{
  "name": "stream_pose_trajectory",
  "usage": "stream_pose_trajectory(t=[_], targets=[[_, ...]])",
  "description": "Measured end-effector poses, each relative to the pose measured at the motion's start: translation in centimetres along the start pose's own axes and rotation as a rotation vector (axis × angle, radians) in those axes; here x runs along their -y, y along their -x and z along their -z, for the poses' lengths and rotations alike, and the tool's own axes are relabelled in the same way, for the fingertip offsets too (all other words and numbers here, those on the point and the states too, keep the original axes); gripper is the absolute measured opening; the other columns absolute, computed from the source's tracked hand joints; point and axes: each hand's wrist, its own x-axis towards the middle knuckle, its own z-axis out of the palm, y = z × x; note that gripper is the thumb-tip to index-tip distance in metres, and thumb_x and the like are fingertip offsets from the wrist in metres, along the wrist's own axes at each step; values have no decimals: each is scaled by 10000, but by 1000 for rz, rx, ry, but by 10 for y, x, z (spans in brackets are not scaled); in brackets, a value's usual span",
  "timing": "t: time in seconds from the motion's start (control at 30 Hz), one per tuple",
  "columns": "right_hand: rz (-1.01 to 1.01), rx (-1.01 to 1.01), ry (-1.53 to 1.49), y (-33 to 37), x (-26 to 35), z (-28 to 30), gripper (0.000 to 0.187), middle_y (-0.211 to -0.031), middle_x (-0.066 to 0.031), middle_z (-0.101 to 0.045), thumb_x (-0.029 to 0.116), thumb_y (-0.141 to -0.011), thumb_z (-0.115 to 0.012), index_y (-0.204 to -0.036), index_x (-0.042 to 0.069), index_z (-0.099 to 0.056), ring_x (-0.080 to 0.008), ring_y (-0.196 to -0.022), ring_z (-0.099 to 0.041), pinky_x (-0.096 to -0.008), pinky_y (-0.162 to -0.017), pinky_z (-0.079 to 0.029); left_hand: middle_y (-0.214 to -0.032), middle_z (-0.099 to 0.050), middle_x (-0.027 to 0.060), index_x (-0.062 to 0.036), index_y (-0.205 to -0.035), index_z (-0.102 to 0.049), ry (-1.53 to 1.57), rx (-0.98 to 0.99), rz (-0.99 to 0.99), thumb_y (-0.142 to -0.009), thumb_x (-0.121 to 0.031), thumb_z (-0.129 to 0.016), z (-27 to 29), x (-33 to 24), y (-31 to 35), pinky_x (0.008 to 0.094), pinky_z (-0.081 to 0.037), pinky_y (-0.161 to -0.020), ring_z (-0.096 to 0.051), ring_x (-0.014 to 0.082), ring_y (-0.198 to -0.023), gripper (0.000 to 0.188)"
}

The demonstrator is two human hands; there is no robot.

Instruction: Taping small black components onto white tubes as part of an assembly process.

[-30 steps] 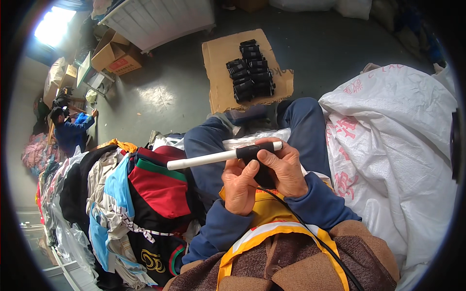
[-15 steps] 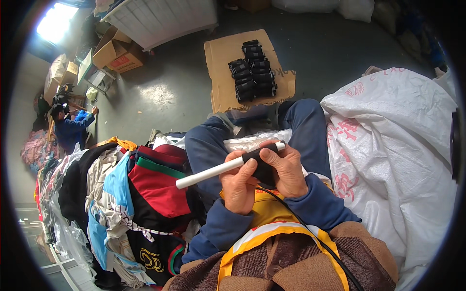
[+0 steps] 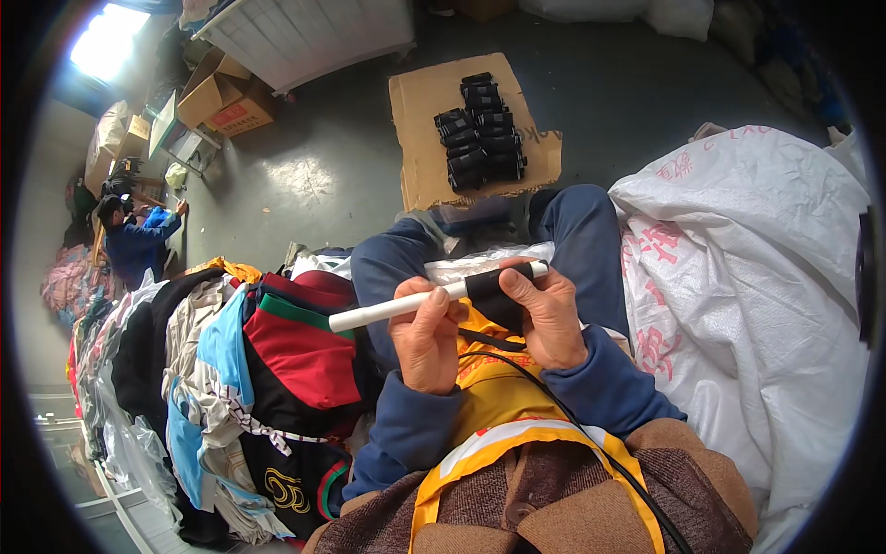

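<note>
A white tube (image 3: 374, 312) lies slantwise across my lap, lower at its left end. My left hand (image 3: 425, 346) is closed round its middle, thumb on top. Near the tube's right end, a strip of black cloth (image 3: 493, 297) is wrapped round it, with part of the cloth hanging below. My right hand (image 3: 552, 320) grips the wrapped end, its thumb pressing on the black cloth. Its other fingers are partly hidden behind. A thin black cord (image 3: 544, 392) runs down over my yellow apron (image 3: 489, 392).
Several rolled black bundles (image 3: 480, 148) sit on a cardboard sheet (image 3: 420, 129) ahead. At left lies a heap of garments (image 3: 300, 355); at right, a large white woven sack (image 3: 729, 277). A white bin (image 3: 309, 46) and cardboard boxes (image 3: 226, 97) stand farther off. Another person (image 3: 138, 242) is at far left.
My left hand has moved left along the tube, away from the black cloth, uncovering more of the wrap. My right hand stays at the wrapped end.
</note>
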Motion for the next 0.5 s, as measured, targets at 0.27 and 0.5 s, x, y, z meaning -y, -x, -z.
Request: stream_pose_trajectory(t=[0.27,0.5], targets=[[-3,23,41,2,2,-1,157,-867,-74,-649,40,-787,-686,-931,22,-626,-129,-773,-619,-224,-704,-524,-1041,-591,93,-59,-1092,-504,-23,66,199,-821,-15,-608,-4,10,4,322,-454,-876,-572,192,-976,294],[110,237,66,10,30,-22,330,-992,-100,-632,-43,-800,-631,-1115,7,-546,-155,-896,-615,-257,-849,-510,-922,-580,88,-56,-1027,-493,-91,107,104,-770,23,-639,-37,-24,12,233,-497,-537,-580,141,-687,306]])
